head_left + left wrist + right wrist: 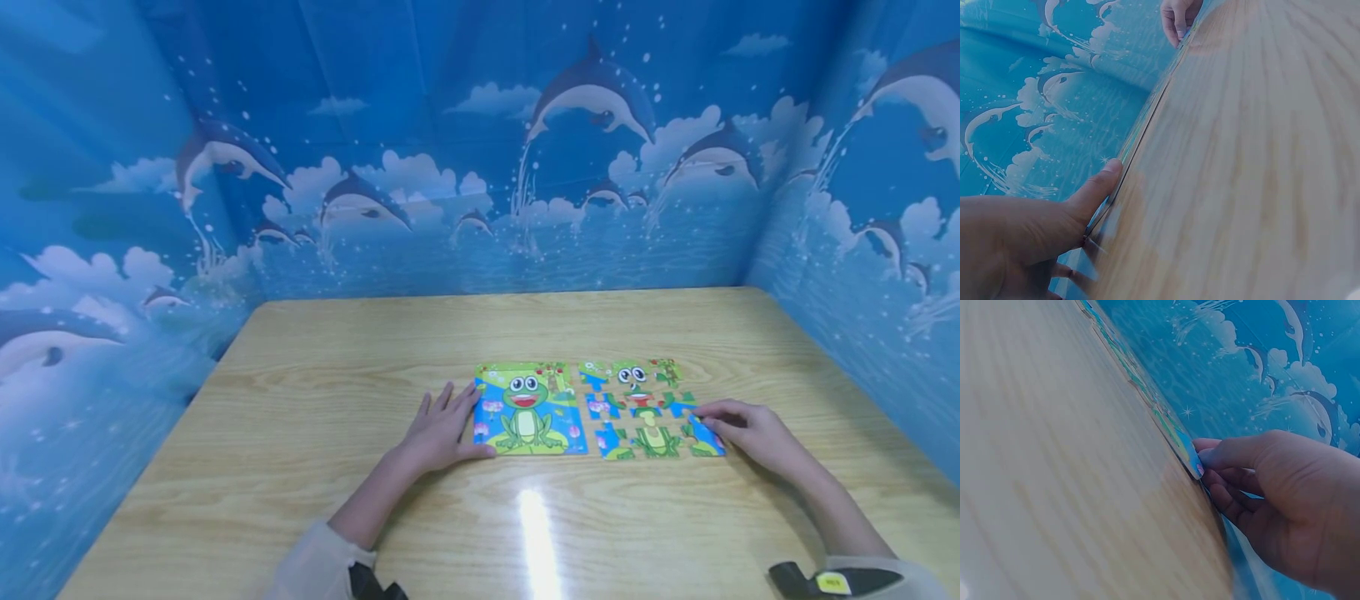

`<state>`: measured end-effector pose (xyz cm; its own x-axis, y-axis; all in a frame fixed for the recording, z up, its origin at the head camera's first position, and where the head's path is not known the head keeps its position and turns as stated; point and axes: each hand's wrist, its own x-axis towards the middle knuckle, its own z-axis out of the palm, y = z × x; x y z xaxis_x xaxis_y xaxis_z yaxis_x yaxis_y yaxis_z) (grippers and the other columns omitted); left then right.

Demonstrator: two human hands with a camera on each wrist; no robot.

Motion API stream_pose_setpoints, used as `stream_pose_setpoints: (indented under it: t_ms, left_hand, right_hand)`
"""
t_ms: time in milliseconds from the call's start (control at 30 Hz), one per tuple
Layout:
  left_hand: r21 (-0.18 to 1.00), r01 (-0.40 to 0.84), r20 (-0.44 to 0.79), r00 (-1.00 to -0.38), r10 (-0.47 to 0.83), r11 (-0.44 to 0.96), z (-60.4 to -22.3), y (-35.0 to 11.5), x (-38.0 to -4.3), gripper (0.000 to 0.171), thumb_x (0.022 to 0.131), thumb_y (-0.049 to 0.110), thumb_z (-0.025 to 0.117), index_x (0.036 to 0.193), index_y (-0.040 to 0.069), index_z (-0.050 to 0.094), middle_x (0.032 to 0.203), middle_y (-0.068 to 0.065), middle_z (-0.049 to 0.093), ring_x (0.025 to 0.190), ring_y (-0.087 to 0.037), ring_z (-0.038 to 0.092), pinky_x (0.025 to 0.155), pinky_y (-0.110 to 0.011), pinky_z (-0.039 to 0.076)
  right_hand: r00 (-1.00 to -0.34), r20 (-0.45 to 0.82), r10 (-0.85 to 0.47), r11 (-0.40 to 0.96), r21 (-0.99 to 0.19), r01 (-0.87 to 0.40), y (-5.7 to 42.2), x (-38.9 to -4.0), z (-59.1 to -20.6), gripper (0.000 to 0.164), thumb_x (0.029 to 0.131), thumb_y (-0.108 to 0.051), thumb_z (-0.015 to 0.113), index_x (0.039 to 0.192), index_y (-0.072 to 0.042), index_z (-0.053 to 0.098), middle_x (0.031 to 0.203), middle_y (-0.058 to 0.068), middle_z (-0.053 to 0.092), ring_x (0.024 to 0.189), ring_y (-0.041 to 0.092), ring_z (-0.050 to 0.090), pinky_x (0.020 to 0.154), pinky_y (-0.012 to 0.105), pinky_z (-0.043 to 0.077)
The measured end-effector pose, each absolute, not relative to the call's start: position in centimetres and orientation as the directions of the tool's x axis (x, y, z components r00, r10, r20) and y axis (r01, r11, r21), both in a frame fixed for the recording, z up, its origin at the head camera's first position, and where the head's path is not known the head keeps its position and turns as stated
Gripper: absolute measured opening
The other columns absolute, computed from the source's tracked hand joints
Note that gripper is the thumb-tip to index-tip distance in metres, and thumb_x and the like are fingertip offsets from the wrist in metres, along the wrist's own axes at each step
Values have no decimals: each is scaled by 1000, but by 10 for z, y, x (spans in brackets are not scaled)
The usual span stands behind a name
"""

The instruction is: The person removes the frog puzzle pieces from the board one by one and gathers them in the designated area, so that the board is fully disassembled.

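A square frog picture board lies flat on the table. Its left edge meets my left hand, fingers spread, the thumb along the lower left corner. In the left wrist view the thumb lies against the board's edge. Just right of the board are cut frog puzzle pieces in rough rows, with narrow gaps between them. At their right side my right hand pinches the blue-and-green lower right puzzle piece with thumb and forefinger. The right wrist view shows the fingertips at that piece's corner.
The wood-grain table runs back to a blue dolphin-print curtain, which also hangs along both sides. Nearest the back, the frog-eyes piece is in the top row. Light glares off the tabletop at front.
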<state>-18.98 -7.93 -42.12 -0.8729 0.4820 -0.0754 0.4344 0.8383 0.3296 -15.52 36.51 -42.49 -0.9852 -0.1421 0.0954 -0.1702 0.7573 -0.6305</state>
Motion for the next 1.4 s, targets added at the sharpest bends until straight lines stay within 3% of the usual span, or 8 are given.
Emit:
stream_pose_setpoints:
  t_ms: [400, 633, 1100, 1400]
  left_hand:
    - [334, 429, -80, -874, 479, 839, -422, -79, -191, 94, 77, 66, 55, 146, 10, 24, 151, -5, 16, 136, -34, 6, 106, -54, 3]
    - [329, 422, -90, -877, 473, 845, -423, -79, -191, 95, 76, 67, 54, 146, 11, 23, 152, -3, 15, 136, -33, 5, 106, -54, 2]
    - [329, 424, -83, -877, 473, 844, -423, -79, -191, 95, 76, 67, 54, 146, 11, 23, 152, -3, 15, 136, -33, 5, 106, -54, 2]
    - [326, 425, -85, -877, 474, 844, -424, -79, -192, 95, 76, 68, 54, 146, 11, 23, 152, -4, 15, 136, -33, 6, 106, -54, 3]
  right_hand:
    - [-992, 84, -97, 755, -643, -128, 366, -155, -428, 29, 93, -25, 57, 110, -3, 65, 112, 21, 59, 109, 42, 48, 87, 57, 37]
    - [-994, 80, -78, 776, -621, -110, 366, -154, -429, 30, 92, -28, 57, 109, -5, 66, 111, 17, 61, 105, 33, 52, 85, 51, 41]
    - [-997, 69, -39, 766, -639, -75, 364, -153, -429, 34, 91, -31, 58, 109, -3, 66, 111, 19, 61, 105, 37, 53, 84, 51, 43]
    - [-993, 114, -20, 795, -600, -84, 363, -152, -434, 27, 90, -27, 61, 105, -6, 68, 105, 14, 64, 94, 25, 57, 71, 18, 45]
